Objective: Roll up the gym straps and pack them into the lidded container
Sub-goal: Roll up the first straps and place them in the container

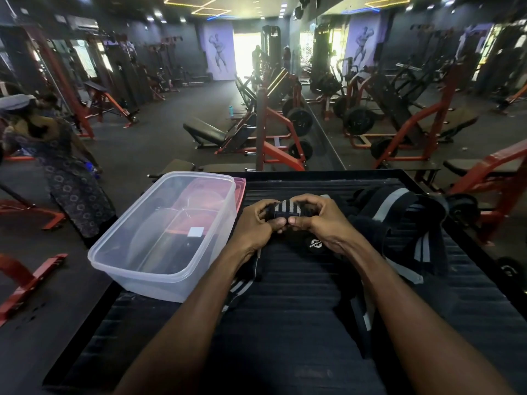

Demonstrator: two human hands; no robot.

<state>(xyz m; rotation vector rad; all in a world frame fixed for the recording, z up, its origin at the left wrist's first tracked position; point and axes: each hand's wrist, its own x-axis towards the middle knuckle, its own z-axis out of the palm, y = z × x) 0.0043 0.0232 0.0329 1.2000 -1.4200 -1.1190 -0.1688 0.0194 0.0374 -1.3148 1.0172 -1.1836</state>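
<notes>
Black ribbed tabletop [285, 332] under me, and on its left edge the clear tub [119, 252] sits open, nothing rolled inside it that I can make out, a pinkish lid [241, 189] tucked behind its far side. Off to my right a heap of loose straps [399, 220] waits, black with grey stripes.

Now the one I'm working on: the roll [283, 210] is up in front of me, mid-tabletop, pinched from both ends. My left hand [253, 223] curls round its left end, thumb on the near face; my right hand [322, 220] clamps the right end the same way, the thumbs almost meeting. The tail [242, 286] trails back toward me under my left wrist.

I reckon the trick here is tension: keep the thumbs pressing, turn evenly, keep the edges lined up so it doesn't cone out, and feed the tail in flat. Then it goes left into the tub.
</notes>
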